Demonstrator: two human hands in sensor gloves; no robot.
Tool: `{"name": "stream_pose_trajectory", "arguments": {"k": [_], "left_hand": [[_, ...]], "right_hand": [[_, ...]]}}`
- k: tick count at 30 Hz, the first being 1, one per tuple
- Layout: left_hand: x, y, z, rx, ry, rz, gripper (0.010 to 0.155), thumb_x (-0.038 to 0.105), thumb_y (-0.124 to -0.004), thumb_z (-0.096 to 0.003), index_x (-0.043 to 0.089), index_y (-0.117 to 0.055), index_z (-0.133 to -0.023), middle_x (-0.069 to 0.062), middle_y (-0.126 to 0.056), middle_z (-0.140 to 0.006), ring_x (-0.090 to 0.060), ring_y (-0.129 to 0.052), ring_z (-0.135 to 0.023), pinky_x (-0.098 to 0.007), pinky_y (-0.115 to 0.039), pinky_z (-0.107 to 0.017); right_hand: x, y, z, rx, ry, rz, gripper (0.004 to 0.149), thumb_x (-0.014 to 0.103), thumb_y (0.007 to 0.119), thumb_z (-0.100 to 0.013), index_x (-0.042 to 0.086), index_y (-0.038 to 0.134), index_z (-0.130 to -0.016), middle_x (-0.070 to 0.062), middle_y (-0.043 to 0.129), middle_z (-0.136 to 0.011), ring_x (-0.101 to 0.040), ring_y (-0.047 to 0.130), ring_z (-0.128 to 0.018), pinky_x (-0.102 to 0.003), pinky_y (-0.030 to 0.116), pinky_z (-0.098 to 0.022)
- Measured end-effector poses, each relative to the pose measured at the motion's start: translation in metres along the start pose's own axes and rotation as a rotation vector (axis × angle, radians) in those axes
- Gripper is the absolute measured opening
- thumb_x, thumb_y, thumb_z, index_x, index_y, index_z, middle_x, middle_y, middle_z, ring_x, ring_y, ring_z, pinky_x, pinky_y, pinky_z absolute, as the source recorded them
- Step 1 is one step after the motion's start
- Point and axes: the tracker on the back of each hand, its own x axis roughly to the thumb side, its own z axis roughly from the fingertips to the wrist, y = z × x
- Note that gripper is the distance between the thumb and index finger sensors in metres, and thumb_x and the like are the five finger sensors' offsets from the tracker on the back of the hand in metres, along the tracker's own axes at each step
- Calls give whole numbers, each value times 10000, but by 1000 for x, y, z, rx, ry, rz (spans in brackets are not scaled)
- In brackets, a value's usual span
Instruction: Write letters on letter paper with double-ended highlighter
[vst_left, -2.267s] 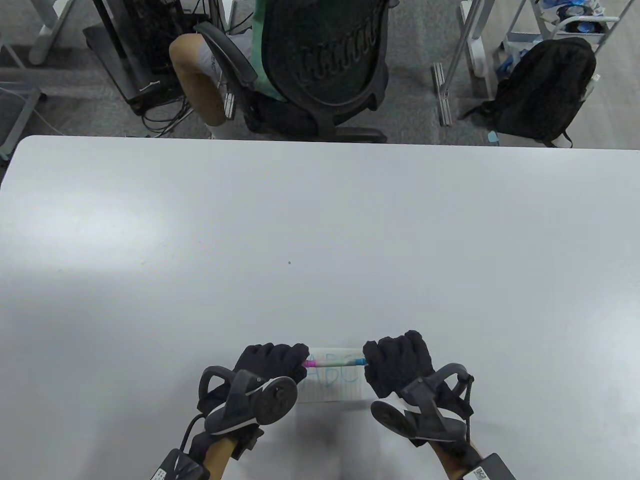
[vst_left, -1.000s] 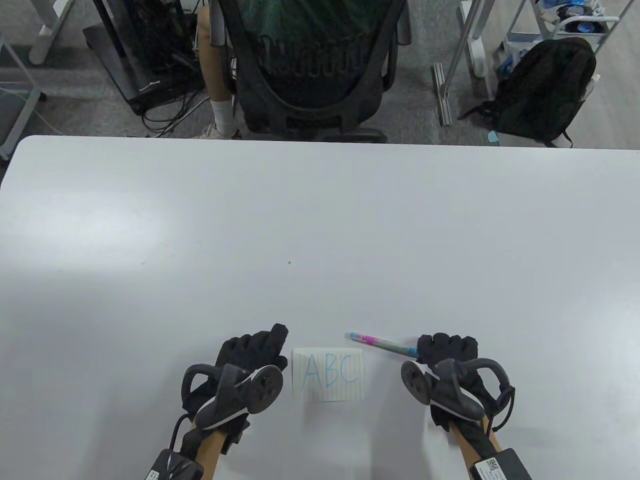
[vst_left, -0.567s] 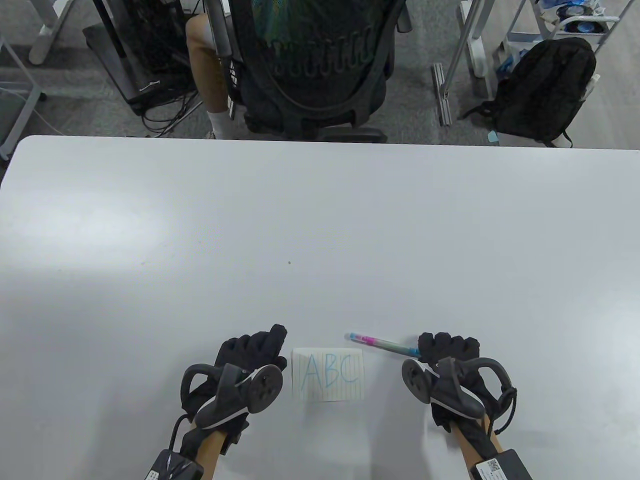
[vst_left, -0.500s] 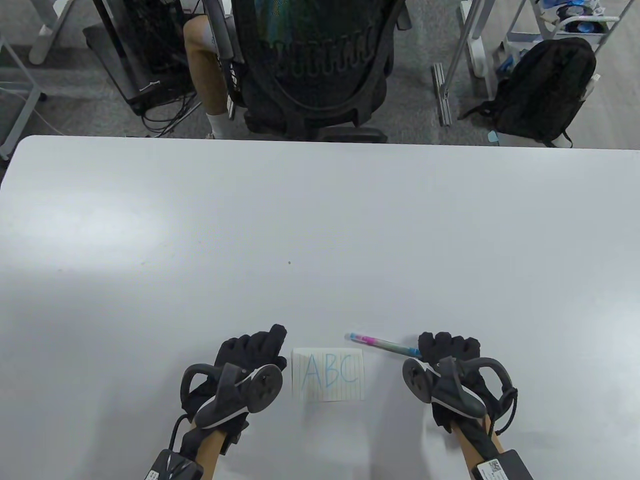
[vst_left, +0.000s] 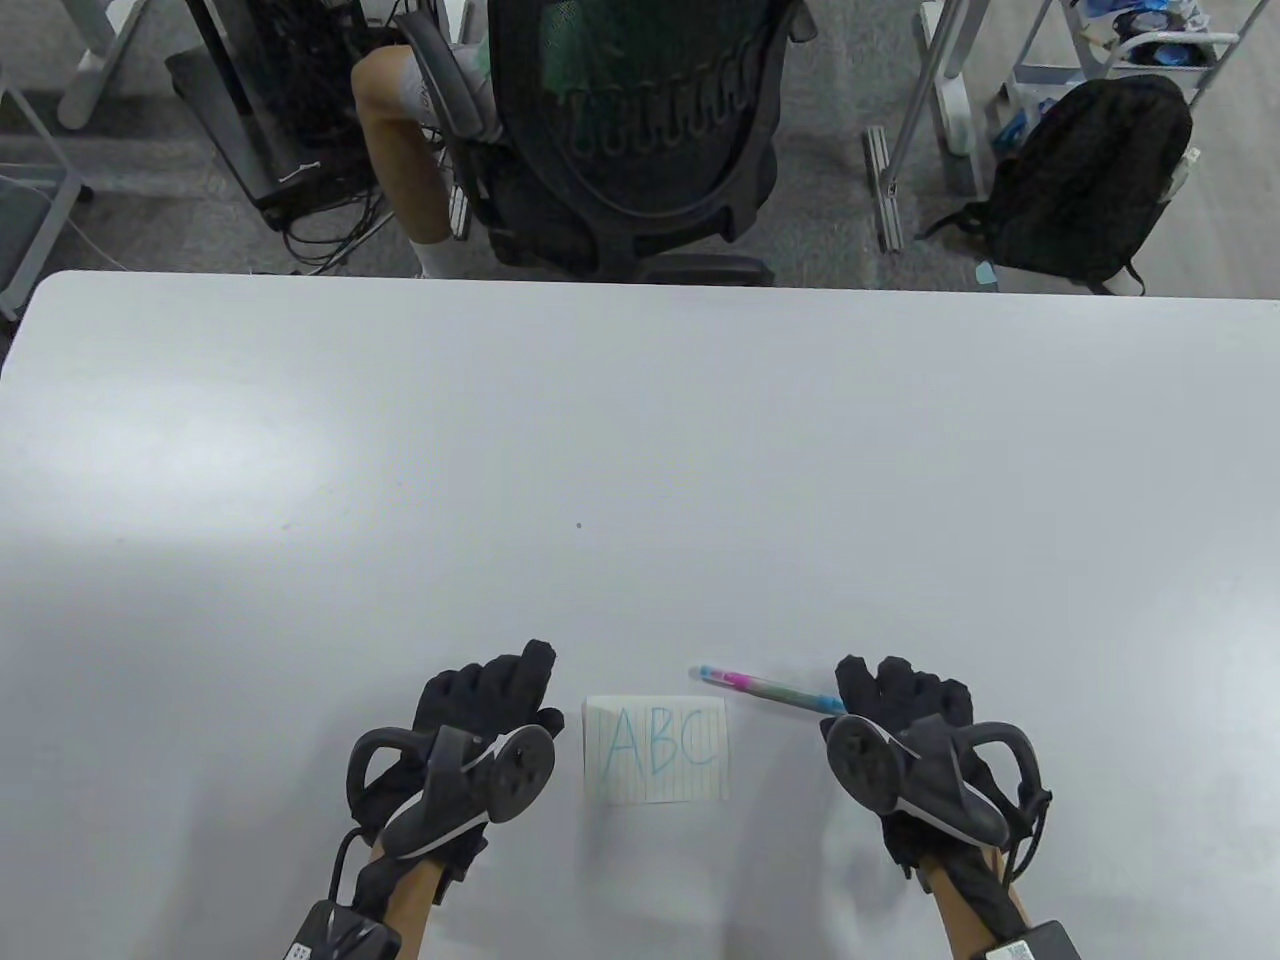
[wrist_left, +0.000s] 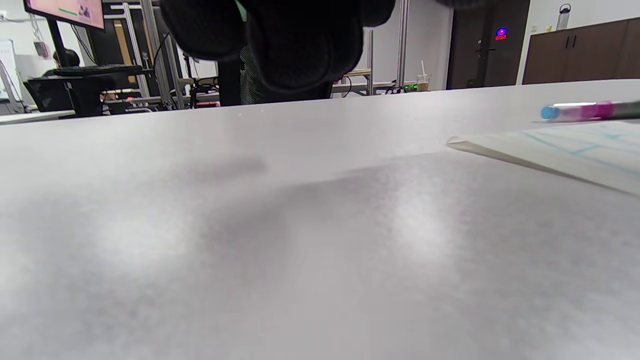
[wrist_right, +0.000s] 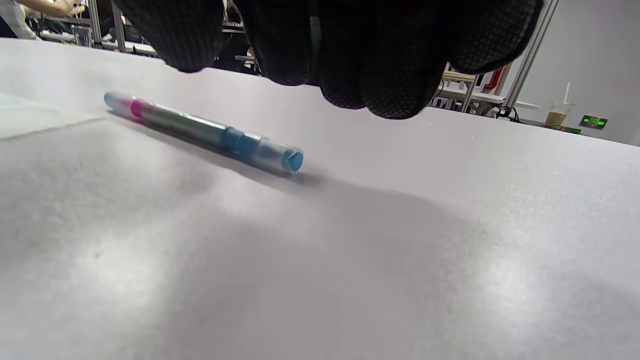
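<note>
Table view: one highlighter (vst_left: 768, 691), one paper (vst_left: 656, 750).

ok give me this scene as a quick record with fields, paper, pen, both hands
paper: small lined sheet flat on the white table, ABC written in blue
highlighter: double-ended highlighter lying capped on the table, just right of the paper's far corner
left hand: left hand beside the paper, holding nothing
right hand: right hand above the table near the highlighter's blue end, no grip on it
</note>
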Motion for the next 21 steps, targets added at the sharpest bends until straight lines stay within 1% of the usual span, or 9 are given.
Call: {"name": "stream_pose_trajectory", "arguments": {"k": [4,8,13,15,17,19,21], "left_hand": [[-3,0,0,0,22,-8,683,554,-536,-569,260,-414,-1173,-9,-647,-1129,-176,-778,-974,-512,-661,-803],[-7,-2,-1,-9,46,-7,698,566,-534,-565,258,-404,-1178,-29,-600,-1163,-198,-746,-1010,-528,-644,-808],[-11,-5,-1,-11,78,-14,712,581,-530,-561,255,-401,-1181,-46,-551,-1197,-227,-706,-1056,-544,-622,-818],[-12,-5,-1,-15,85,-22,721,589,-528,-557,256,-397,-1183,-57,-523,-1223,-259,-666,-1105,-583,-571,-836],[-14,-7,-1,-27,90,-39,734,599,-524,-554,264,-380,-1191,-78,-463,-1259,-309,-613,-1149,-622,-525,-841],[-14,-10,-2,-40,93,-38,745,607,-523,-550,266,-371,-1195,-88,-436,-1270,-343,-579,-1167,-639,-500,-842],[-15,-12,-2,-59,96,-37,753,615,-519,-547,268,-364,-1198,-90,-415,-1276,-365,-537,-1184,-650,-485,-842]], "right_hand": [[-12,-4,7,-71,5,-21,650,455,631,-557,115,579,-1109,-351,653,-1060,-555,725,-891,-727,579,-648],[-26,0,12,-96,25,-32,673,463,627,-555,122,531,-1127,-370,573,-1098,-591,634,-944,-742,545,-655],[-39,13,13,-75,36,-45,696,480,620,-549,133,488,-1138,-370,482,-1131,-607,532,-986,-753,499,-665],[-42,18,13,-62,39,-20,699,488,615,-549,140,476,-1139,-367,451,-1138,-608,499,-996,-758,480,-667],[-44,23,13,-44,35,10,715,511,607,-543,146,467,-1142,-362,423,-1146,-611,460,-1003,-760,459,-670],[-45,26,13,-37,29,32,741,544,593,-531,155,450,-1146,-352,390,-1154,-614,405,-1009,-764,429,-674],[-45,28,13,-28,22,43,781,588,580,-513,161,430,-1150,-348,382,-1157,-613,396,-1011,-765,422,-674]]}}
